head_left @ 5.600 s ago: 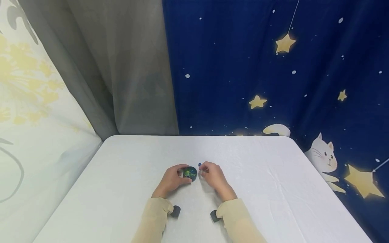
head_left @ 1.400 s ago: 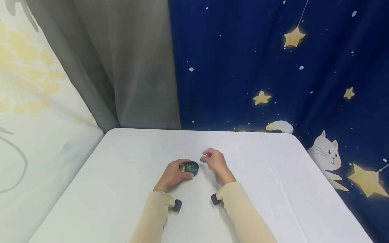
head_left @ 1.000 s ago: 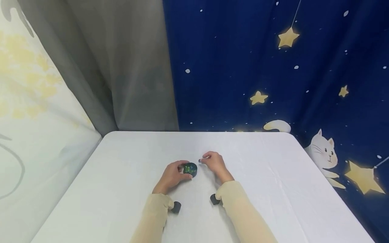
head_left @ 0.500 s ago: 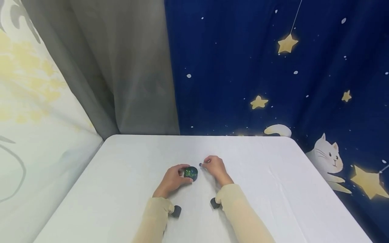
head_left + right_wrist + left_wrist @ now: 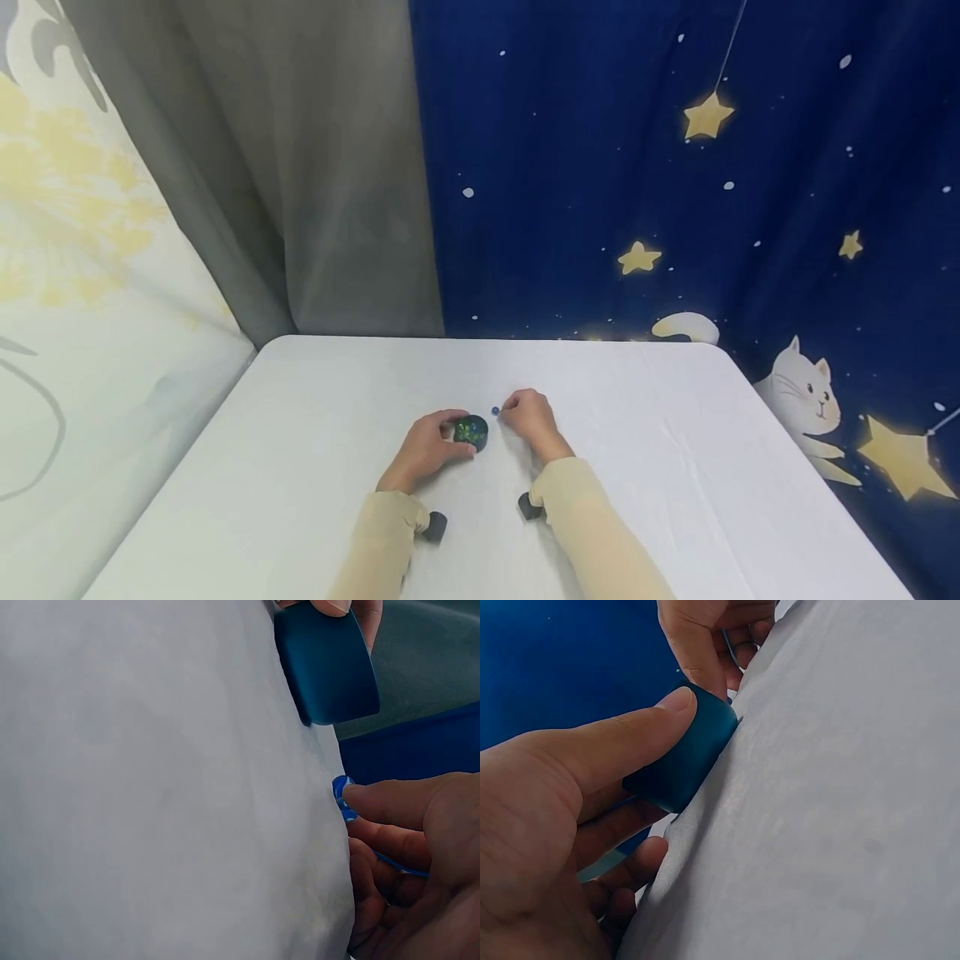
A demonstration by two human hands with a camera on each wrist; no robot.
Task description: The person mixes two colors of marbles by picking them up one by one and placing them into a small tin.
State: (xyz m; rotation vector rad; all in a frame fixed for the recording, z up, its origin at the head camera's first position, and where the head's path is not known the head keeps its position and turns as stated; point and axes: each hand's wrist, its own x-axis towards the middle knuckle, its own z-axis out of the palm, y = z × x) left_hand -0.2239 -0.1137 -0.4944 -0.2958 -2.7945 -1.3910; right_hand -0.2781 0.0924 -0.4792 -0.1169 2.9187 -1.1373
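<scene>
My left hand holds a short round dark teal container, thumb on the near side and fingers on the far side. Its top shows green and blue speckles in the head view. In both wrist views its smooth side rests at the white tabletop. Just to the right, my right hand pinches a tiny blue-and-white bead-like piece between thumb and finger, close to the table. A thin blue strand shows among that hand's curled fingers. What joins the strand and the piece is hidden.
The white-covered table ends in a rounded far edge before a grey curtain and a dark blue star-patterned curtain. A black wrist device sits at the left cuff, another black device at the right cuff.
The right hand's fingers have drawn closer together around the tiny blue piece, which now shows more clearly at the fingertips. The left hand and container stay in place; the head view shifts slightly.
</scene>
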